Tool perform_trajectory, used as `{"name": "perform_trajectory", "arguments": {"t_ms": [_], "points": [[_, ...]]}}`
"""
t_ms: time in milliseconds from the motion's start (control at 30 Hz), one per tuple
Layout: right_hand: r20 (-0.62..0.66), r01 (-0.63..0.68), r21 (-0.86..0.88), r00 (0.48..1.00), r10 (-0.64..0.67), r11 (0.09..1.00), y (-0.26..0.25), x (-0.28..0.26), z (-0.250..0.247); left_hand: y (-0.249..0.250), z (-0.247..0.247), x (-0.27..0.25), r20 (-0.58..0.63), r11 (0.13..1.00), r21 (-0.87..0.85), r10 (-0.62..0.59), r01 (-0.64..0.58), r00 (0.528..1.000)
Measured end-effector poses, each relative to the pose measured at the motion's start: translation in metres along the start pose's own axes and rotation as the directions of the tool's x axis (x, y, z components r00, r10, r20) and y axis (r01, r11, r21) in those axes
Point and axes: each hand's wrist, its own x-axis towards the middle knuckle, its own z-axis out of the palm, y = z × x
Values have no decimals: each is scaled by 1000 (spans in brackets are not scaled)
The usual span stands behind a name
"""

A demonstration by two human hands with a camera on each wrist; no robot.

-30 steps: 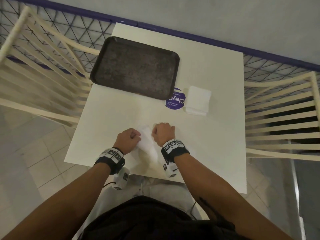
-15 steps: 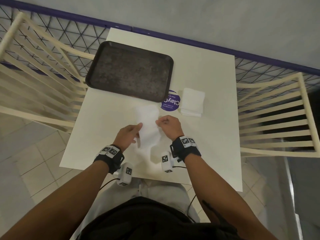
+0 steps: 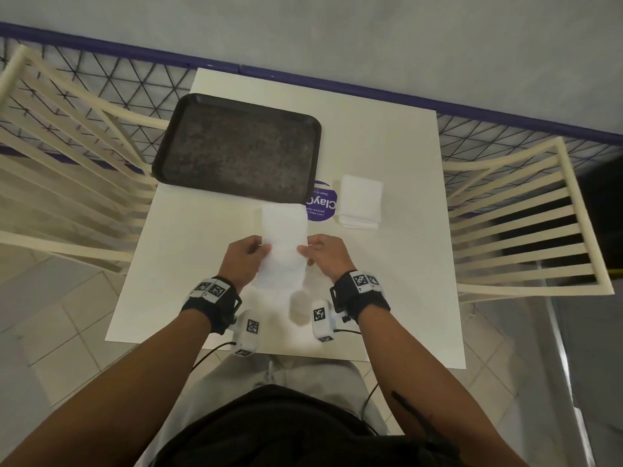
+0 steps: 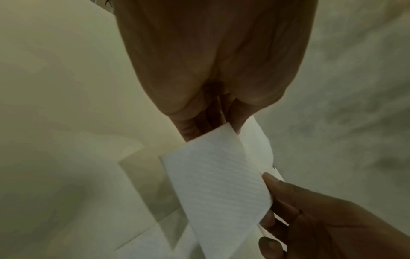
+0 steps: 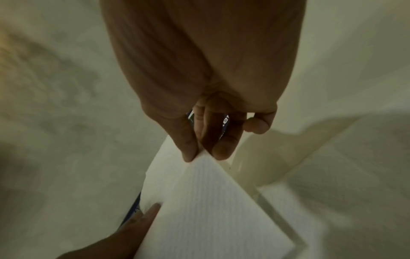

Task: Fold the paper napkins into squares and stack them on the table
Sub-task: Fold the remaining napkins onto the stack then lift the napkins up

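Two hands held a single white paper napkin (image 3: 283,247) up off the white table (image 3: 188,251), just in front of the person and nearer than the dark tray (image 3: 236,146). The left hand (image 3: 241,261) pinched its left edge, and the wrist view showed the thumb and fingers (image 4: 239,121) closed together on the paper. The right hand (image 3: 325,256) pinched the opposite edge between thumb and forefinger (image 5: 188,147), its other fingers loosely curled behind. At this moment the napkin was a long strip, apparently folded once lengthwise, its far end reaching toward the tray's near rim and the purple round sticker (image 3: 323,205) and its near end hanging between the wrists. To the right of the sticker lay a stack of folded napkins (image 3: 360,205), well apart from the hands. The paper looked very light, thin and limp, with a fine ribbed texture; it would probably sag wherever unsupported, take a crease readily and tear if pulled hard. Holding it at the edges or corners, as here, seemed the sensible grip, since a hold at mid-sheet would crumple it. The likely next fold was end to end, bringing the strip to a square, and matching the corners before pressing the crease flat on the table would matter most.
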Motion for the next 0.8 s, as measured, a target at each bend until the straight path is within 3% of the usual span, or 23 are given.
{"name": "perform_trajectory", "arguments": {"t_ms": [333, 800], "points": [[13, 73, 103, 997, -75, 992, -5, -8, -3, 11, 3, -2, -11, 948, -304, -95, 88, 995], [-11, -39, 155, 999, 41, 987, -9, -12, -7, 14, 6, 0, 18, 925, -361, -123, 121, 992]]}}
